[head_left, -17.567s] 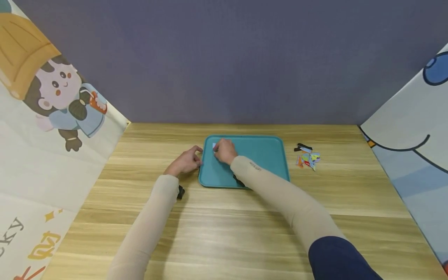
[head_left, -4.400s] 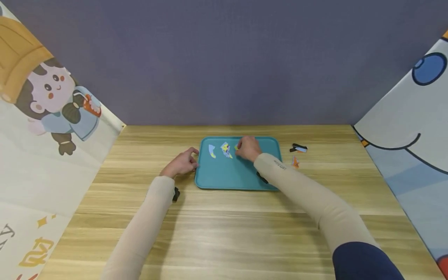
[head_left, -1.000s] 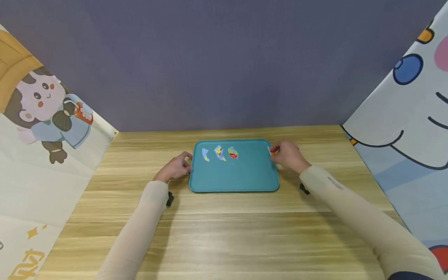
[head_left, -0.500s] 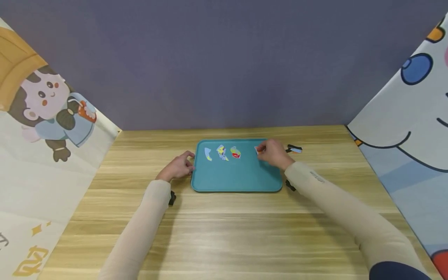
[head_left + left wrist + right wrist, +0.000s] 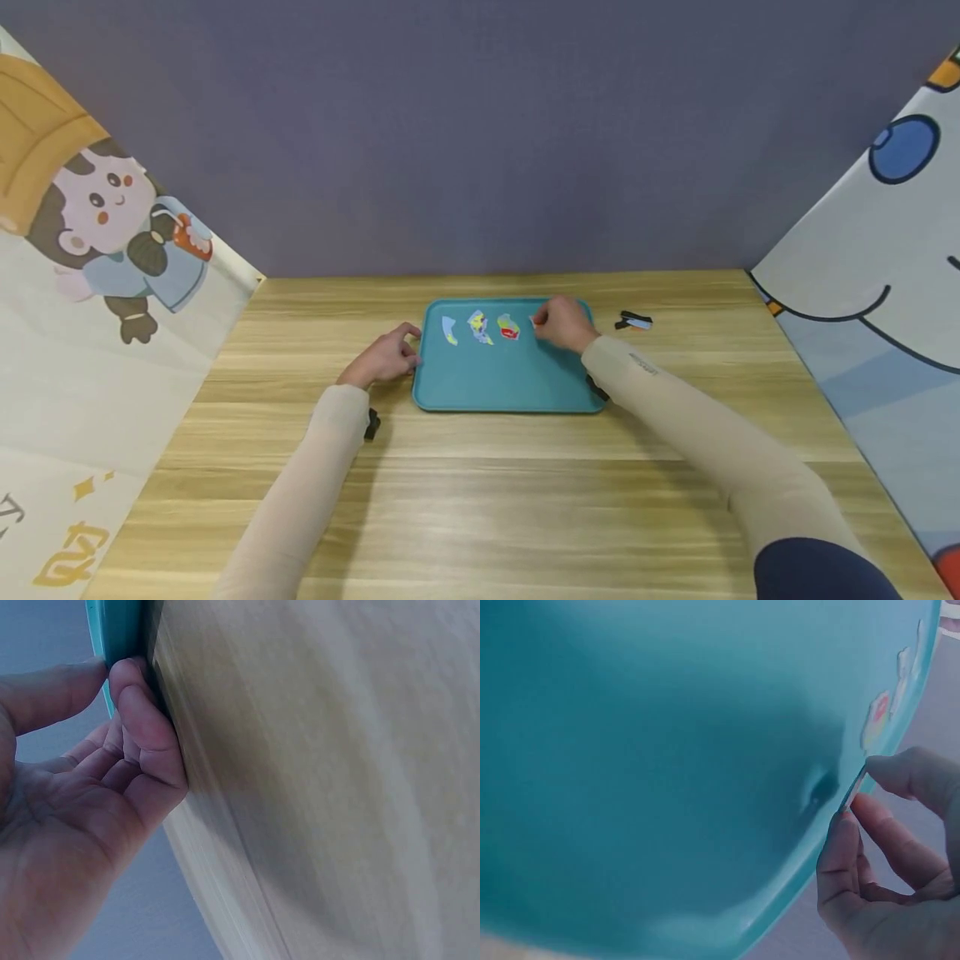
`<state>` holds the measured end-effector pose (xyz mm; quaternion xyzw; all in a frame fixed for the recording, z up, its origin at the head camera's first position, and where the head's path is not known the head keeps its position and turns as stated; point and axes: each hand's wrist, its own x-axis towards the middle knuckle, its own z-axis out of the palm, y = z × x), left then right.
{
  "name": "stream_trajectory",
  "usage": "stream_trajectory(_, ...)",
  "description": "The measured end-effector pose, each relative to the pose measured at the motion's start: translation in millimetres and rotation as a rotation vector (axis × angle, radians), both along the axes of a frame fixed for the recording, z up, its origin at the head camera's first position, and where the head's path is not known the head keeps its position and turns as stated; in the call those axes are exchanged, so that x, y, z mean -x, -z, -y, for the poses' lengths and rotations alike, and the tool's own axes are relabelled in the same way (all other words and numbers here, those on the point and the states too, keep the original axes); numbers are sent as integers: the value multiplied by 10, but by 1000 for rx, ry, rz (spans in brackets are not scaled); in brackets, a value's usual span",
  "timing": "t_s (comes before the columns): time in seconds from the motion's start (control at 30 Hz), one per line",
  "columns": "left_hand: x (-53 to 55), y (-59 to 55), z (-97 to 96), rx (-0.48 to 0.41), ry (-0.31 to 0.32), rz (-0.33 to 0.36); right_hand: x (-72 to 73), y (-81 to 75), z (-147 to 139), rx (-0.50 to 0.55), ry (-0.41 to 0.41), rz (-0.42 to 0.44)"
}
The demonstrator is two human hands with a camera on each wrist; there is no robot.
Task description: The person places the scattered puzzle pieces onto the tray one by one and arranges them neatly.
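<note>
A person's left hand [image 5: 386, 357] grips a teal rectangular tray [image 5: 502, 385] by its edge on a wood-grain desk [image 5: 487, 508]; the right hand [image 5: 566, 325] pinches a thin, pale-edged piece [image 5: 854, 787] above it. A slack pinch could drop it askew, jostling three flat multicoloured pieces [image 5: 508, 327] alongside.

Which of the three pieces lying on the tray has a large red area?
The rightmost piece, nearest the right hand: its lower part is red; the left piece and middle piece show pale blue and yellow.

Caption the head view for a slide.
Left hand gripping a teal rectangular tray, right hand pinches a small flat piece beside three multicoloured cutouts.
</note>
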<state>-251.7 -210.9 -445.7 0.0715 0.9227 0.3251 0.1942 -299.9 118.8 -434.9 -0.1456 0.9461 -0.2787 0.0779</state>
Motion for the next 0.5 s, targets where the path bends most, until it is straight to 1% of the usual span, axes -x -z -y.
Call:
stream_trajectory(0.23, 9, -4, -18, -13, 7, 3, 54, 70, 27, 20, 41, 72)
stream_trajectory(0.5, -4, 22, 20, -18, 2, -5, 64, 76, -38, 36, 38, 56)
